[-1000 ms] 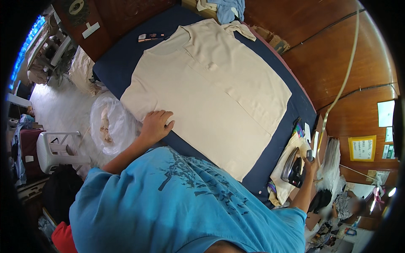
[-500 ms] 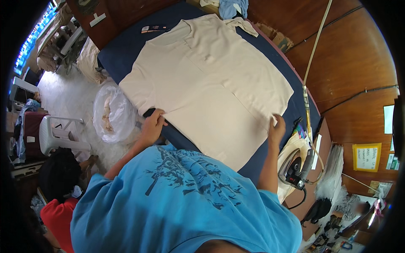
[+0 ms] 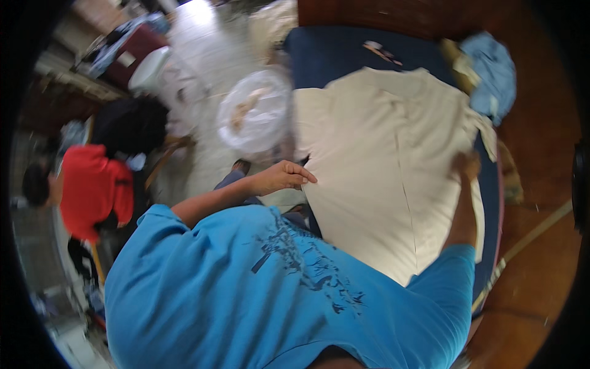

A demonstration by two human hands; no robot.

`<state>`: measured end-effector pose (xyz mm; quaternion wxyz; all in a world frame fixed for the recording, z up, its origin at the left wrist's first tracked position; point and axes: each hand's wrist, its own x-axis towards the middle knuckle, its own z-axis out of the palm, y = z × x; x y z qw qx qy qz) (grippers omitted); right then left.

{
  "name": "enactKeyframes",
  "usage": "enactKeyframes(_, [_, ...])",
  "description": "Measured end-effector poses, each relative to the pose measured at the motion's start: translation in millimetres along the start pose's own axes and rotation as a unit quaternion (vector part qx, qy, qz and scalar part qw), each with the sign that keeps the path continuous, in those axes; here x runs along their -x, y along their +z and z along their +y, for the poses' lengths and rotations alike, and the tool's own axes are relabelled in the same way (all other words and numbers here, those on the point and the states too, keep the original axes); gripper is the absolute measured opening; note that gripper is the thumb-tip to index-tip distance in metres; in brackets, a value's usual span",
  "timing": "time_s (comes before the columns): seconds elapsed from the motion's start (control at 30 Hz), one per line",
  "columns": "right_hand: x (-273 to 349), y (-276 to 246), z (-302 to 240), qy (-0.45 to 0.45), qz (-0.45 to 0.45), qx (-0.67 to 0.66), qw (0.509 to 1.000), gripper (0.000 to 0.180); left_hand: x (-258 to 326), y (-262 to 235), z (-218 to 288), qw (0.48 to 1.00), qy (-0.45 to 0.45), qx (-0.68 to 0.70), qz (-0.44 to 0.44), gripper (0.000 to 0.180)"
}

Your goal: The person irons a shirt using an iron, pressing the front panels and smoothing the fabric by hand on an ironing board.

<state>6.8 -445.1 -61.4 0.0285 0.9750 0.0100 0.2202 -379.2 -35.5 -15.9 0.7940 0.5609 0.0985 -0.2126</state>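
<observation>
Pinching the cream shirt (image 3: 381,166) at its near-left edge: left hand (image 3: 279,177) | right hand (image 3: 468,166) grips its right edge | shirt lies flat across blue padded board (image 3: 332,52) | advice: pull both edges evenly, keeping cloth taut, wrinkle-free.

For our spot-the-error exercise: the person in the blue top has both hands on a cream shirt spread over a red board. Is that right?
One detail is wrong: the board is dark blue, not red. The head view shows the left hand and right hand at opposite edges of the cream shirt spread over it.
</observation>
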Motion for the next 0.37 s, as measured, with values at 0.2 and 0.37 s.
enactKeyframes(0.2, [-15, -12, -38, -0.165, -0.366, -0.046, 0.914, 0.053, 66, -85, 3, 0.975, 0.075, 0.051, 0.201, 0.021])
enactKeyframes(0.37, [-4, -55, -116, 0.044, -0.295, -0.553, 0.778, 0.052, 116, -188, 55, 0.889, 0.266, 0.055, 0.369, 0.023])
